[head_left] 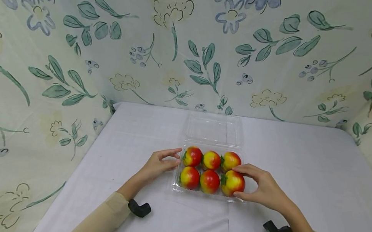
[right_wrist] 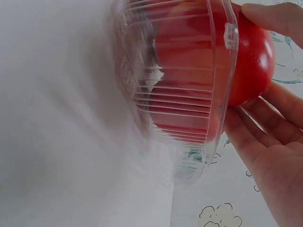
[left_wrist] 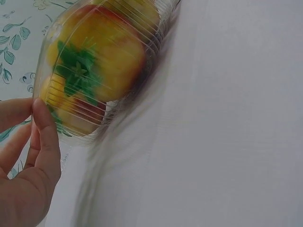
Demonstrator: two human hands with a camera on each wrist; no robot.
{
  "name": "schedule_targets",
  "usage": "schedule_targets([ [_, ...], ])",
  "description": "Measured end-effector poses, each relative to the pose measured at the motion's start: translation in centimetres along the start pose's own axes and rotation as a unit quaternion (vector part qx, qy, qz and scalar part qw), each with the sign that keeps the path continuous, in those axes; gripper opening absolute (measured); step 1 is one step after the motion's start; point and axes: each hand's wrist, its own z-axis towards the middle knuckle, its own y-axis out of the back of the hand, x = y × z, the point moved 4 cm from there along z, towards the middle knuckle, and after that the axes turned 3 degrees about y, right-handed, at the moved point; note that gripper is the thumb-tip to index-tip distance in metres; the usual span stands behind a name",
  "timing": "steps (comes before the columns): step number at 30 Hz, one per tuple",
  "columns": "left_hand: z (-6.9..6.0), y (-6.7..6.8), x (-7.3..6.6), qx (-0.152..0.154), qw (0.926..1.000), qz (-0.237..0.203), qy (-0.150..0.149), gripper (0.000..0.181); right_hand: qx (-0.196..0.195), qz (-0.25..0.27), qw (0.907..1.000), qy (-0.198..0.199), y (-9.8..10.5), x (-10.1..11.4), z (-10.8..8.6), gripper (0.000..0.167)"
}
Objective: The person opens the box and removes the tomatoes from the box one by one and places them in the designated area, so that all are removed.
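Centrally placed on a white cloth [head_left: 146, 130], a clear plastic container [head_left: 201, 195] holds 6 red-and-yellow fruits [head_left: 209, 181] in 2 rows of 3. A person's right hand [head_left: 262, 185] curls thumb and fingers around the front-right fruit [head_left: 235, 183], whose top stands above the rim, while the left hand [head_left: 160, 164] pinches the opposite edge, apparently to steady it. Seating or adjusting that fruit looks to be the step in hand; the next move likely calls for easing the right-hand grip without tipping the container. Close neighbours leave the fingers little room. Behind, the lid [head_left: 213, 130] lies folded back, off the fruits. Black wrist mounts [head_left: 139, 208] flank the scene before a floral backdrop [head_left: 127, 58].
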Motion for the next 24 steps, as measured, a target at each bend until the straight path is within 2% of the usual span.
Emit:
schedule_targets([
  [7,-0.1,0.0,-0.5,0.011,0.9999,0.005,0.009,0.05,-0.009,0.014,0.9998,0.008,0.5,-0.5,-0.1,0.063],
  [13,-0.1,0.1,0.1,-0.002,1.0,-0.004,0.001,0.05,-0.018,0.063,0.9978,0.012,0.9,-0.8,0.0,0.063],
  [18,0.0,0.2,0.4,-0.01,0.9999,0.006,-0.003,0.049,-0.029,0.102,0.9942,0.021,1.4,-0.9,-0.1,0.062],
  [24,0.1,0.2,0.4,-0.014,0.9999,0.008,-0.001,0.048,-0.042,0.117,0.9919,0.028,1.9,-1.2,-0.2,0.061],
])
